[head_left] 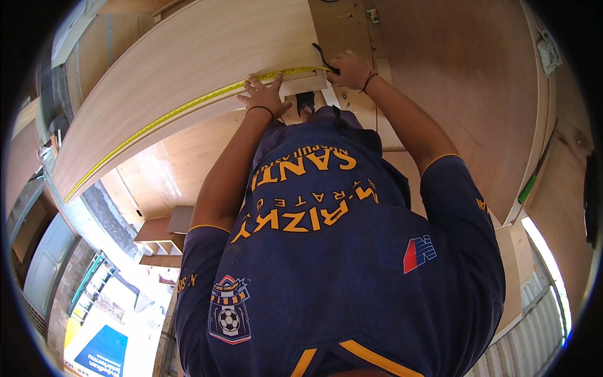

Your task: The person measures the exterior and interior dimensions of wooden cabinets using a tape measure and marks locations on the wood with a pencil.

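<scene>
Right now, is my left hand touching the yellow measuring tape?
Touching. The head view shows it: your left hand lies with spread fingers across the yellow measuring tape, covering parts of it.

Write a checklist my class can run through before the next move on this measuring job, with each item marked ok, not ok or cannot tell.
1. Yellow tape laid out along the near long edge of the pale board: ok.
2. Left hand steadying the tape: ok; its fingers are spread over the tape and board.
3. Right hand at the tape's right end: ok; it is closed there, beside a black strap.
4. Tape's far left end flush with the board's end: cannot tell; too small to judge.
5. Board firmly supported: cannot tell; what carries it is mostly hidden.
</scene>
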Tool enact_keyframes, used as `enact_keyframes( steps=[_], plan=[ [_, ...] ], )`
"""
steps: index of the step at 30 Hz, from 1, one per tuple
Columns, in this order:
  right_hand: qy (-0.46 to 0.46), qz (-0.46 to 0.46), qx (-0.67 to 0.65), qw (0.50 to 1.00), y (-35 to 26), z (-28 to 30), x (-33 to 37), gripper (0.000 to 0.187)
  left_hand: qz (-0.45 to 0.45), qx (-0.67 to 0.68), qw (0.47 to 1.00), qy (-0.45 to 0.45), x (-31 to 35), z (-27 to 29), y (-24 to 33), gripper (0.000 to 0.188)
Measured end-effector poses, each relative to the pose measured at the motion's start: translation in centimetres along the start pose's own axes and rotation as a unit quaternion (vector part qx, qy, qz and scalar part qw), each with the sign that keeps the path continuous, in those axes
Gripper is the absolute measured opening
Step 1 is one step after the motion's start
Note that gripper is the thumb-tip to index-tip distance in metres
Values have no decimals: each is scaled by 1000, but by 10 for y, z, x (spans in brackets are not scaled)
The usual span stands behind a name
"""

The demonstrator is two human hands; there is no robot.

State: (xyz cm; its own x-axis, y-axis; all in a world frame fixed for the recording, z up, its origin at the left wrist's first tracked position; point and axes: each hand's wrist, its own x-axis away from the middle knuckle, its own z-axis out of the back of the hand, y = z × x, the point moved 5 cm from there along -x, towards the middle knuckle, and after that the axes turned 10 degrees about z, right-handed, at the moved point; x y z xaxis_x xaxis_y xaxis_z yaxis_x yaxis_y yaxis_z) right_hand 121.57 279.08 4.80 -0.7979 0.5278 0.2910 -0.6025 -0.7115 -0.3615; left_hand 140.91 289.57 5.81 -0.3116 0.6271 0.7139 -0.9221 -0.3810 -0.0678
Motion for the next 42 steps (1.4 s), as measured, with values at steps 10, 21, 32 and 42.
enact_keyframes(
  steps=[10,21,32,42],
  plan=[
    [-11,-16,-32,999,0,-9,3,38,4,-6,1000,-4,-1,-2,0,81],
    [45,-27,-69,996,1,-30,5,43,14,-12,1000,19,2,-2,-1,82],
    [150,-84,-158,972,-6,-33,41,55,11,-12,1000,25,-2,-9,0,79],
    [125,-42,-50,990,-3,-31,26,38,23,-8,998,55,4,-14,1,82]
  ],
)
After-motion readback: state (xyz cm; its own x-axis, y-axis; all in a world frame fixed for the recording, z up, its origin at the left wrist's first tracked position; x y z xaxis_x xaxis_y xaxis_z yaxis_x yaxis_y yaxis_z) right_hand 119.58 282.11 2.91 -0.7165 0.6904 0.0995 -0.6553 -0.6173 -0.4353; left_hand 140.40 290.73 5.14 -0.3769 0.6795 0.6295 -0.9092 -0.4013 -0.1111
